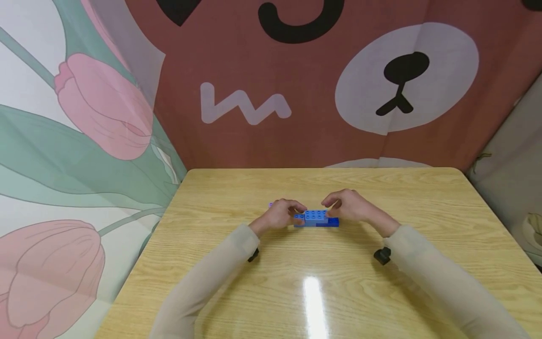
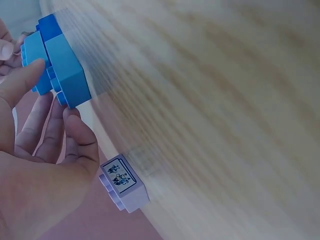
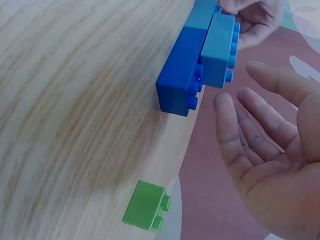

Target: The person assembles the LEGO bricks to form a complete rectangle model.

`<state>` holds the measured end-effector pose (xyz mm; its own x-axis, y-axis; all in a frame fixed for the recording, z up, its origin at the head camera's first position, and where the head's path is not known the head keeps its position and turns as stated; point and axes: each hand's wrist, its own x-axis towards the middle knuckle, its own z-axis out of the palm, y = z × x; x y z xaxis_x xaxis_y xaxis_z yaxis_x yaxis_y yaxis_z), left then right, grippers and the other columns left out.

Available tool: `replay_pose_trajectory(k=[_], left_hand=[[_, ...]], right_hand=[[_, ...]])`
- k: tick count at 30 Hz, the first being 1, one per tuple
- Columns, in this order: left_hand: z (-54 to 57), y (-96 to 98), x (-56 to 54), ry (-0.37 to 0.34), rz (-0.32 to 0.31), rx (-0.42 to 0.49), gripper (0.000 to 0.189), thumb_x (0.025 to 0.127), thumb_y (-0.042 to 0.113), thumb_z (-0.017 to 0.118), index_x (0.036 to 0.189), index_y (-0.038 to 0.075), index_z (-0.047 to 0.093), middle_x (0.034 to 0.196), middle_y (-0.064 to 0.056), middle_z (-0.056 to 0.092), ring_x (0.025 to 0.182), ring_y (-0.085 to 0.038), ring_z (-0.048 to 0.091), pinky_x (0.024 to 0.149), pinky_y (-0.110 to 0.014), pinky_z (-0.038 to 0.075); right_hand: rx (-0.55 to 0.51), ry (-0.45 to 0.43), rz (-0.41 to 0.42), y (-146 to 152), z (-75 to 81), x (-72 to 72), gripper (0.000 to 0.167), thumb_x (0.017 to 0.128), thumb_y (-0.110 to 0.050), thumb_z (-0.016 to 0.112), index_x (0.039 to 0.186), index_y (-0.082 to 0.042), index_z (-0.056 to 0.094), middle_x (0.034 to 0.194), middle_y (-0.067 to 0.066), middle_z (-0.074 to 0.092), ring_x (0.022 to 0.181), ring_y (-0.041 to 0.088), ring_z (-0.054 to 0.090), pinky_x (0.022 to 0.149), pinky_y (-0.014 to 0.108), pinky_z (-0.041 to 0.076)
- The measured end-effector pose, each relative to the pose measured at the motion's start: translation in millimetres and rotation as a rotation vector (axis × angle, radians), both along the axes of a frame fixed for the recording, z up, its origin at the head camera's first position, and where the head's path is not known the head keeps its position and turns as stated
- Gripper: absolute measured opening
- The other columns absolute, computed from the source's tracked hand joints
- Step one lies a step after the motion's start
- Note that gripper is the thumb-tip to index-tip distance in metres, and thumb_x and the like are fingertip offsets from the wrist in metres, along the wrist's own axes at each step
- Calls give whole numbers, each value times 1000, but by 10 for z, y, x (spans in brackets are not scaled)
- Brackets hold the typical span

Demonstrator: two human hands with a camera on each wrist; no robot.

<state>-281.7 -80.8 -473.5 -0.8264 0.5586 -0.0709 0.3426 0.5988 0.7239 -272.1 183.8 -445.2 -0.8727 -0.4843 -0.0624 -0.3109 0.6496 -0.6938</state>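
Near the middle of the table, a light blue toy building brick sits on top, bridging a lower light blue brick and a dark blue brick that lie end to end. My left hand pinches the stacked bricks at their left end, its thumb on the upper light blue one and its fingers behind. At the other end my right hand holds nothing; its fingers are parted and loosely bent, with the fingertips just off the upper brick's end.
A light purple brick with a printed picture stands beyond my left hand. A small green brick stands beyond my right hand, which hides it from the head view. Patterned cloth hangs along the wooden table's far edge.
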Motion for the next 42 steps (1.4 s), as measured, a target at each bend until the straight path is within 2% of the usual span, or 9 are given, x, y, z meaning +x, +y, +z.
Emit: replay_pose_trajectory(k=[10, 17, 28, 42], left_hand=[[-30, -3, 13, -16, -1, -31, 35, 89, 17, 83, 122, 14, 73, 112, 7, 72, 100, -9, 62, 88, -29, 51], [-23, -3, 18, -24, 3, -25, 34, 90, 15, 81, 123, 14, 72, 114, 5, 71, 104, -12, 63, 90, -31, 51], [-55, -14, 11, -39, 2, -22, 38, 90, 13, 81, 126, 13, 71, 118, 2, 70, 109, -14, 62, 93, -31, 50], [-55, -7, 18, -42, 4, -32, 39, 91, 14, 80, 129, 12, 70, 121, 1, 69, 104, -12, 60, 88, -29, 49]], right_hand=[[-31, 13, -53, 155, 42, -7, 37, 93, -19, 78, 125, -1, 70, 118, 16, 69, 97, 26, 68, 82, 43, 56], [-38, 42, -90, 289, 32, -16, 31, 95, -11, 75, 123, 0, 70, 109, 9, 71, 93, 24, 66, 82, 44, 55], [-24, 92, -116, 492, 28, -11, 30, 94, -12, 76, 122, 0, 70, 107, 8, 70, 92, 25, 63, 76, 40, 53], [2, 85, -185, 690, -116, -71, 31, 96, -14, 74, 123, 1, 70, 115, 16, 68, 100, 30, 62, 86, 48, 51]])
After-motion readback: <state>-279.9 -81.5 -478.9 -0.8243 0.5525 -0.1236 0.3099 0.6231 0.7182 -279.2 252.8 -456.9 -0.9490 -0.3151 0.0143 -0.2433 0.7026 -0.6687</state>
